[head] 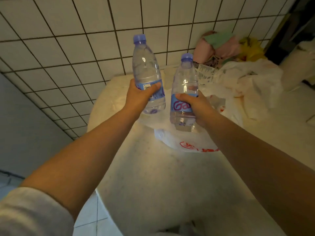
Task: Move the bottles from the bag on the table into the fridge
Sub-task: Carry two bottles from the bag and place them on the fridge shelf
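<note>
A pale, speckled table (153,176) with a rounded near-left corner fills the middle of the view, lit warm and yellowish. Behind it and to the left rises a wall of white square tiles (68,40) with dark grout lines; lower left, a plain grey-blue panel (25,125) meets a light tiled floor (88,217). Above the table, the left hand (138,97) grips a clear water bottle (146,68) around its blue label, fingers curled about the body, the blue cap tilted up and away. Just to the right, the right hand (197,106) wraps a second water bottle (185,92) at its blue label with pink lettering, held nearly upright; the two bottles stand close together but apart. Directly under the second bottle lies a white plastic bag (185,142) with red print, flat and crumpled on the tabletop. Farther right, more crumpled white plastic (252,86) is heaped on the surface, and at the far right against the wall sits a jumble of pink, green and yellow soft items (226,46), too blurred to identify. A light grey sleeve (29,212) covers the left arm's upper part at the near left edge.
</note>
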